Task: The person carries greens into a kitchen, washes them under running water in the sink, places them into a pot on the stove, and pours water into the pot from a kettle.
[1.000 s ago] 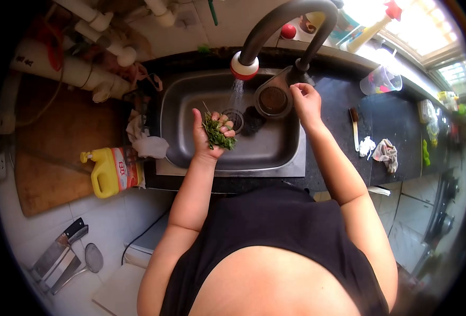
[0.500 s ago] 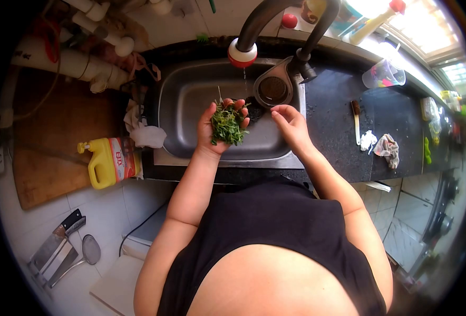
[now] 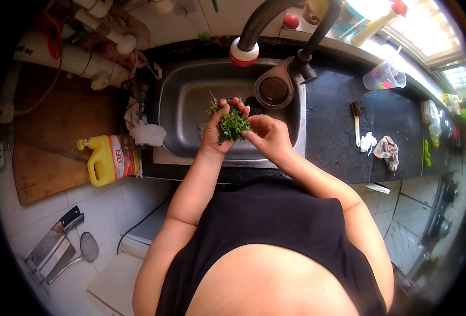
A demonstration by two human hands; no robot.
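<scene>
My left hand [image 3: 215, 138] is cupped palm up around a bunch of green leaves [image 3: 233, 125] over the metal sink [image 3: 183, 97]. Against the right side of the leaves, the thumb and fingers of my right hand [image 3: 269, 136] are pinched at the bunch's edge. Above them hangs the faucet head [image 3: 244, 51], white and red, with no water seen falling from it. A round strainer [image 3: 273, 89] sits at the sink's back right corner.
Left of the sink are a white cloth [image 3: 147, 135], a yellow jug [image 3: 106, 160] and a wooden board [image 3: 48, 152]. On the right counter lie a brush [image 3: 356, 124], crumpled tissue [image 3: 367, 142] and a rag [image 3: 387, 151]. Knives [image 3: 54, 247] hang lower left.
The water stream from the faucet has stopped. My right hand has moved from beside the faucet's base, down and left, to the leaves. My left hand has risen slightly and turned inward.
</scene>
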